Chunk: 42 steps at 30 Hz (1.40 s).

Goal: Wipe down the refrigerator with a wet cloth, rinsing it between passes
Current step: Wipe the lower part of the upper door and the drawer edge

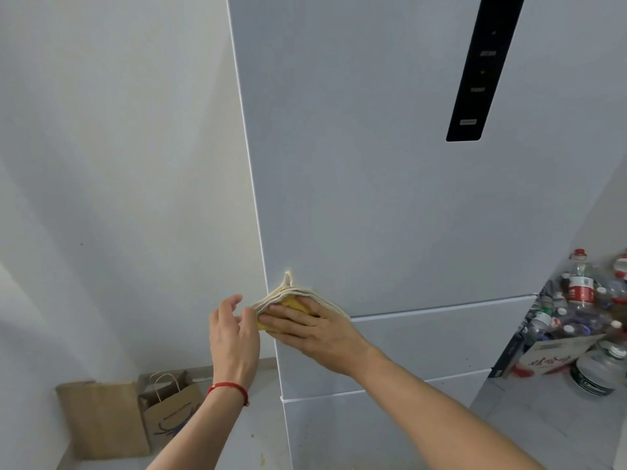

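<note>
The left hand (234,337), fingers loosely spread and holding nothing, is hovering beside the pale grey refrigerator's (373,198) left edge. The right hand (305,325) is pressing a folded yellow-and-cream cloth (291,298) flat-fingered there. Risk: the cloth's folds are overhanging the edge and could slip from under the flat fingers.

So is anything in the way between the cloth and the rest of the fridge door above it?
Nothing visible. The right hand presses the folded yellow and cream cloth flat on the pale grey refrigerator door, which is bare up to the black control strip.
</note>
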### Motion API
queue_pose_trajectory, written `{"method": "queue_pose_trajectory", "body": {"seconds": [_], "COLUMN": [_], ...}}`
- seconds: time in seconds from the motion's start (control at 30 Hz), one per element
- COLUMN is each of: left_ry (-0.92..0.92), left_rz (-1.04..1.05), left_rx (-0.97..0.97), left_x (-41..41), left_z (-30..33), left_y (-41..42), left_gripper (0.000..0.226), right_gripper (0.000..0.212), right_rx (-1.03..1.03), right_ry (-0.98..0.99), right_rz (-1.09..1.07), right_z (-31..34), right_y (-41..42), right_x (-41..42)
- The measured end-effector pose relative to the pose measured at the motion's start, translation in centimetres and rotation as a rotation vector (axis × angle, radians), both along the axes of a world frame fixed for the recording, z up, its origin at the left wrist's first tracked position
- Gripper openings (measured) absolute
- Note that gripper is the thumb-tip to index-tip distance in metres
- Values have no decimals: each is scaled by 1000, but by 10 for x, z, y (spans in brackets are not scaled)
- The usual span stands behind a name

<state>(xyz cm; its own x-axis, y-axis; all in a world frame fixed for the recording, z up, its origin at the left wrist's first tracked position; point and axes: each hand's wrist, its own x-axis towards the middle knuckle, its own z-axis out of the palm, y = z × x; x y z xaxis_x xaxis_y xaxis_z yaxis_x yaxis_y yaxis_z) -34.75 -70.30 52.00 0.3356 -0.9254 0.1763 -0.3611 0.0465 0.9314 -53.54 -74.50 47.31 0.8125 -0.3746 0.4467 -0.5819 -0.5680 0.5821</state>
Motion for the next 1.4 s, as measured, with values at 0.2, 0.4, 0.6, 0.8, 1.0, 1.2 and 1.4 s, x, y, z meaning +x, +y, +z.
{"method": "queue_pose_trajectory", "body": {"seconds": [0.2, 0.4, 0.6, 0.8, 1.0, 1.2, 1.4], "left_ry": [-130, -267, -286, -319, -273, -159, -161], "left_rz": [107, -111, -193, -169, -101, 20, 68], "left_rx": [-184, -365, -308, -268, -230, -148, -73], "left_x": [-39, -99, -141, -150, -134, -93, -39], "left_z": [0, -3, -8, -11, -11, -16, -19], "left_y": [10, 17, 16, 19, 25, 30, 29], "left_gripper": [23, 33, 35, 36, 35, 34, 36], "right_gripper": [57, 64, 56, 52, 60, 51, 46], "right_rx": [-29, -90, -22, 254, 308, 209, 172], "right_ry": [-57, -119, -500, -1128, -1691, -1716, -1402], "right_rz": [-100, -292, -510, -686, -678, -490, -329], "right_z": [-12, -21, -23, -5, 11, 15, 7], "right_y": [16, 33, 46, 60, 53, 43, 33], "right_x": [-104, -204, -272, -313, -321, -205, -15]}}
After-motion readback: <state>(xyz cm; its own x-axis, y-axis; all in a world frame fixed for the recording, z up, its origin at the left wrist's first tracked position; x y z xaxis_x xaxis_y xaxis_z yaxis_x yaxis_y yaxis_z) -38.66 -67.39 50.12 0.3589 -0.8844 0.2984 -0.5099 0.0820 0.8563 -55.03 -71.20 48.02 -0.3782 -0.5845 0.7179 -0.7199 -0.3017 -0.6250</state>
